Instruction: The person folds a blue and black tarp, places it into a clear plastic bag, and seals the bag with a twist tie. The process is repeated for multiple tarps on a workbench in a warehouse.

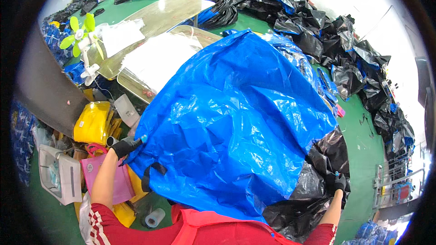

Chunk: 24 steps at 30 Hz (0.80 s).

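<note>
A large, glossy blue plastic tarp (227,127) spreads across the middle of the view, crumpled and raised toward its far corner. My left hand (127,146), in a dark glove, pinches the tarp's left edge. At the lower right lies a crinkled black plastic part (302,202), next to the blue one; whether they are one piece I cannot tell. The gloved fingers of my right hand (337,182) are closed on this black plastic. A short black strap (152,175) shows at the tarp's lower left edge.
Beyond the tarp stand tables with white sheets (159,59) and a green-bladed fan (82,38). Yellow folded bags (93,122), a pink bag (109,179), a white bin (59,174) and a roll (155,218) are at my left. Black plastic heaps (318,31) line the far right.
</note>
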Available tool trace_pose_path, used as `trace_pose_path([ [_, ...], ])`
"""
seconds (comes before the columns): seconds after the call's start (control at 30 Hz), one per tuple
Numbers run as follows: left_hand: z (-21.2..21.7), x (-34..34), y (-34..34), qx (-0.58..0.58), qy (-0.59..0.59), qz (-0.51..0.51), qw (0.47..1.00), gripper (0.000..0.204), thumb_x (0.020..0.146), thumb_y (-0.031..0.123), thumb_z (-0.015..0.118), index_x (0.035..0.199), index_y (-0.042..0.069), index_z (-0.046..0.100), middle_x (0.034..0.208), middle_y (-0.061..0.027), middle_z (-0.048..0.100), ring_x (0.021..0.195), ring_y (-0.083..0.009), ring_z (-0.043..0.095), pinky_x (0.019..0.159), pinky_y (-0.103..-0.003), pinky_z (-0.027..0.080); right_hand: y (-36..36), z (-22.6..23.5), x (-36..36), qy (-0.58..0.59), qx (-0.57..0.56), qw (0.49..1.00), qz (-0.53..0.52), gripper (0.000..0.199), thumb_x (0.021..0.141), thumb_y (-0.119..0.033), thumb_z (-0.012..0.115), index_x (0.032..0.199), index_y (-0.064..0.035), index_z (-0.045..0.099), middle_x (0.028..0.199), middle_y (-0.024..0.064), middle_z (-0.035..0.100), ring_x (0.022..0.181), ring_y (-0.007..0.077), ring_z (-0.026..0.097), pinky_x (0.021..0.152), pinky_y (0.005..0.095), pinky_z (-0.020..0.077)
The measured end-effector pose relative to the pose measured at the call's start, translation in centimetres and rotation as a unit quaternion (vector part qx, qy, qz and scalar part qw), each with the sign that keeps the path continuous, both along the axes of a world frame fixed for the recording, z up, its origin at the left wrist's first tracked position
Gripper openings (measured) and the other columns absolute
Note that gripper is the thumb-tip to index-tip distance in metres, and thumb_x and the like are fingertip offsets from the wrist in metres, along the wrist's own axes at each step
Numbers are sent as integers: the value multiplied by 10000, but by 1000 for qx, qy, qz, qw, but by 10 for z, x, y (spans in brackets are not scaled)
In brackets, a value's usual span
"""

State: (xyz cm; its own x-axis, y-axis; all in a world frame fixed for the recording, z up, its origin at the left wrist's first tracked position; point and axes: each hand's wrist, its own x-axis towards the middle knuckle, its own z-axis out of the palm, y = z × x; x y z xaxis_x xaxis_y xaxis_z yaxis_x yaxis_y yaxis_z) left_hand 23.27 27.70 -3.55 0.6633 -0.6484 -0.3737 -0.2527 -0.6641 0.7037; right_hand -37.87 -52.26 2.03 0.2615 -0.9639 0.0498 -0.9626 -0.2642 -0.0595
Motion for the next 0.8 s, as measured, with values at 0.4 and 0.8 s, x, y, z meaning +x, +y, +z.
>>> trace_pose_path([
  [0.4, -102, -63, 71, -65, -176, 361, 913, 391, 928, 371, 579, 1017, -6, 632, 864, -125, 661, 812, -228, 626, 761, -371, 484, 27, 27, 19, 45, -124, 987, -93, 592, 918, -557, 444, 1025, -14, 654, 1022, 237, 659, 937, 425, 624, 778, 512, 477],
  [0.8, -102, -109, 51, -204, -41, 373, 904, 232, 914, 205, 630, 1077, 48, 575, 1011, -45, 580, 978, -154, 542, 890, -322, 442, -106, 147, 103, -117, -276, 945, -127, 798, 896, -711, 296, 978, -37, 715, 1012, 238, 669, 931, 419, 629, 831, 507, 473],
])
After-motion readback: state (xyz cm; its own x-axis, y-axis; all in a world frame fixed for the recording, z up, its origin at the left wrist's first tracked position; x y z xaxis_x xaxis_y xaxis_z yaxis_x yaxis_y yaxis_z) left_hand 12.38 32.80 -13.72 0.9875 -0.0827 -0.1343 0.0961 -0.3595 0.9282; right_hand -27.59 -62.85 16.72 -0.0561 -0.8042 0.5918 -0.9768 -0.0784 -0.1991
